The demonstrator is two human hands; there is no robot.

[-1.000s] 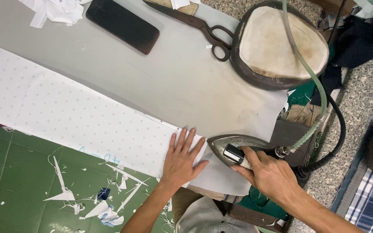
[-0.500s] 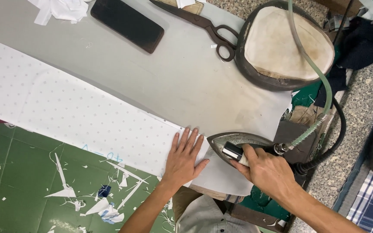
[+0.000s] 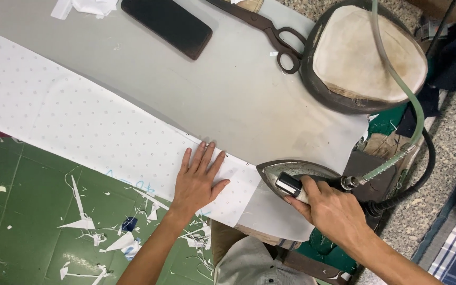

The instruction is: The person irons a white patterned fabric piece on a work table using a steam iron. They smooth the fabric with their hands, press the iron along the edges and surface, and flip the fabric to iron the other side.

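On the grey table (image 3: 228, 95), the left hand (image 3: 196, 182) lies flat and open on the dotted white sheet (image 3: 91, 132), and at its 3 o'clock the right hand (image 3: 333, 211) grips the iron (image 3: 296, 177), which could burn those close fingers or scorch the sheet.

Left hand (image 3: 196, 182) on sheet (image 3: 80, 126), iron (image 3: 291, 174) to its right.

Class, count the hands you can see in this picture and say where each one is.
2. The left hand lies flat on the dotted white sheet; the right hand grips the handle of the iron beside it. No other hands show.
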